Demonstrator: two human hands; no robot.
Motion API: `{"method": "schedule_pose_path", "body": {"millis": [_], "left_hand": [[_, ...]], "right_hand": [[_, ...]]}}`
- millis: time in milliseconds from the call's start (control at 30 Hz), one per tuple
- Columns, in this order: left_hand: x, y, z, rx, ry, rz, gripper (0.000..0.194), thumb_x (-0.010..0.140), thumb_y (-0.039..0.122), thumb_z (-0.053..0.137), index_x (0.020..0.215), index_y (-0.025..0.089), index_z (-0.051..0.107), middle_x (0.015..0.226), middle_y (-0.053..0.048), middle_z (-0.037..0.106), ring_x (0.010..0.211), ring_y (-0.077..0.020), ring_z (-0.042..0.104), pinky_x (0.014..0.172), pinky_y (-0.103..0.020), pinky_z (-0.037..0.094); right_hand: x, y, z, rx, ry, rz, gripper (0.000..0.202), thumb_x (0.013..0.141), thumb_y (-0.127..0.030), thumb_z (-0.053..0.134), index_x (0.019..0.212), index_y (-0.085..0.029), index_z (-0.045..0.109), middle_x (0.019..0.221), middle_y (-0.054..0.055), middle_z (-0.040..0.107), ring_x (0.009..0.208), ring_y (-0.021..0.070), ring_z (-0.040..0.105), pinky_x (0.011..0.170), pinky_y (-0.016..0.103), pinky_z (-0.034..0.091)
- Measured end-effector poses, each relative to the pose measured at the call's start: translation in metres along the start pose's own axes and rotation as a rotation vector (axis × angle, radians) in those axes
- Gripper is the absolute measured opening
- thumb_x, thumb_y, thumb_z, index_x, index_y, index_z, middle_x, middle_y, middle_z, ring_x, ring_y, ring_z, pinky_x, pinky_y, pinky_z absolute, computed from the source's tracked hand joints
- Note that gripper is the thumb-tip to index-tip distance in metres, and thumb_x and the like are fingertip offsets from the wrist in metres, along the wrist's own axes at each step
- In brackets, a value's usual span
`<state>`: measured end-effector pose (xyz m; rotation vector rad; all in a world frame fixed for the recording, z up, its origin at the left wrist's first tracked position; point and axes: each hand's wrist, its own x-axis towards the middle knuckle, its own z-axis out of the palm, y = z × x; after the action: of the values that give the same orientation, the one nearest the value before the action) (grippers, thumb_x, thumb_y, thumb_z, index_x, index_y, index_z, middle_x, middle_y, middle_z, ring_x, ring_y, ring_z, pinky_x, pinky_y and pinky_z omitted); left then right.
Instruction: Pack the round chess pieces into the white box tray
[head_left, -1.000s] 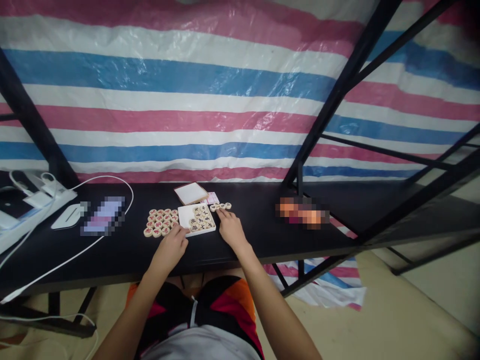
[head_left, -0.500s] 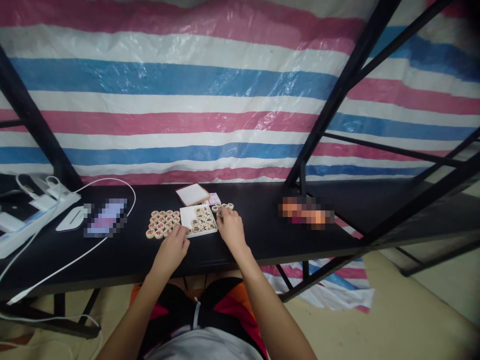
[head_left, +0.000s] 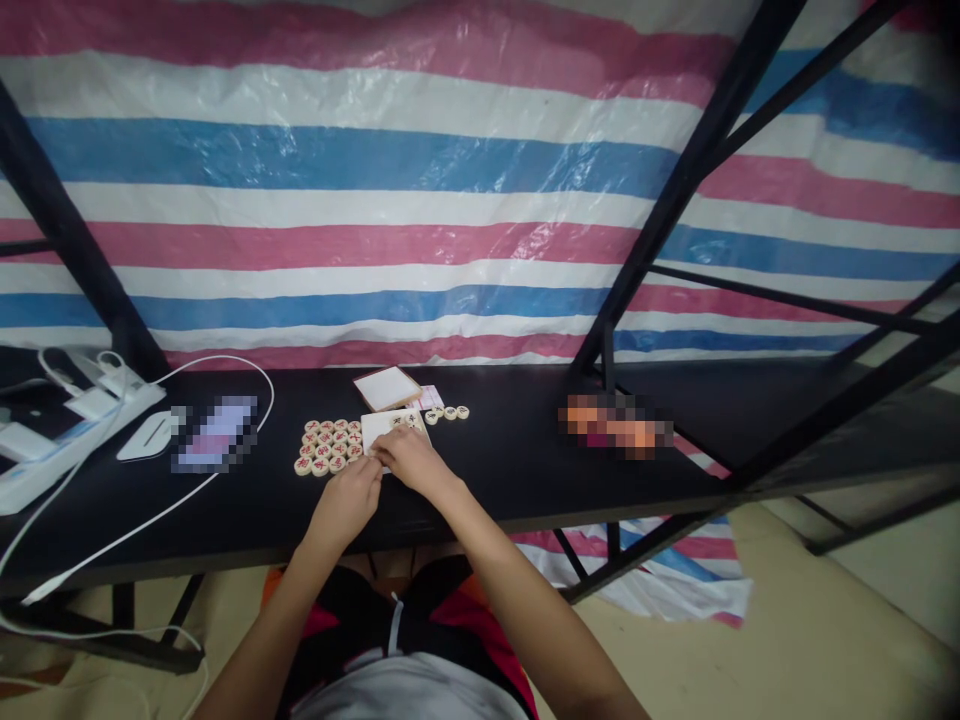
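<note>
A shallow white box lies on the black table, with black-lettered xiangqi pieces in it. My left hand is closed, its fingers curled at the box's near left corner. Over the box's near side, my right hand is pinched, its fingertips meeting those of my left hand around a pale xiangqi piece that is mostly hidden. Left of the box, red-lettered xiangqi pieces lie in rows. Three more loose pieces sit beyond the box's far right corner.
Behind the box lies a white-faced lid beside a pink-and-white paper. On the left are a blurred phone-like object, a white device, a power strip and a white cable. A blurred orange object is at right.
My right hand has moved left from the loose pieces to the near left part of the box, where it meets my left hand. My left hand has stayed nearly in place.
</note>
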<state>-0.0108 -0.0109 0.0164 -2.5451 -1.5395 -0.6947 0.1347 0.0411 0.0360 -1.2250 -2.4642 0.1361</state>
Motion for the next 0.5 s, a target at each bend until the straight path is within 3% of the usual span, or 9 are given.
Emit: {"method": "schedule_pose_path", "body": {"millis": [200, 333, 400, 500], "left_hand": [[-0.001, 0.000, 0.000, -0.003, -0.004, 0.004, 0.020, 0.086, 0.010, 0.038, 0.079, 0.017, 0.056, 0.079, -0.004, 0.058, 0.073, -0.0170, 0.057, 0.067, -0.028, 0.045], [-0.001, 0.000, 0.000, -0.026, 0.007, 0.013, 0.020, 0.084, 0.009, 0.038, 0.081, 0.017, 0.056, 0.080, -0.003, 0.058, 0.075, -0.0162, 0.058, 0.070, -0.027, 0.046], [-0.002, 0.001, -0.001, -0.030, 0.004, 0.012, 0.020, 0.084, 0.009, 0.038, 0.080, 0.018, 0.056, 0.080, -0.003, 0.057, 0.073, -0.0154, 0.057, 0.069, -0.027, 0.046], [-0.002, 0.003, -0.003, -0.026, 0.022, -0.010, 0.019, 0.085, 0.011, 0.039, 0.085, 0.018, 0.056, 0.090, -0.004, 0.056, 0.074, -0.0148, 0.058, 0.067, -0.026, 0.047]], "right_hand": [[0.000, 0.002, 0.005, 0.024, 0.033, 0.007, 0.016, 0.086, -0.020, 0.052, 0.089, -0.018, 0.067, 0.090, 0.006, 0.068, 0.092, 0.0175, 0.054, 0.084, 0.030, 0.035], [-0.003, 0.004, 0.004, 0.076, 0.078, -0.054, 0.022, 0.085, -0.014, 0.047, 0.095, -0.018, 0.067, 0.094, 0.005, 0.067, 0.094, 0.0171, 0.054, 0.087, 0.030, 0.035], [-0.008, 0.012, -0.002, 0.074, 0.143, 0.014, 0.029, 0.082, -0.008, 0.045, 0.102, -0.018, 0.065, 0.099, 0.006, 0.066, 0.097, 0.0176, 0.053, 0.089, 0.030, 0.036], [-0.018, 0.033, -0.012, -0.042, 0.254, 0.271, 0.042, 0.079, -0.003, 0.042, 0.115, -0.017, 0.059, 0.112, 0.009, 0.061, 0.101, 0.0207, 0.050, 0.091, 0.032, 0.036]]}}
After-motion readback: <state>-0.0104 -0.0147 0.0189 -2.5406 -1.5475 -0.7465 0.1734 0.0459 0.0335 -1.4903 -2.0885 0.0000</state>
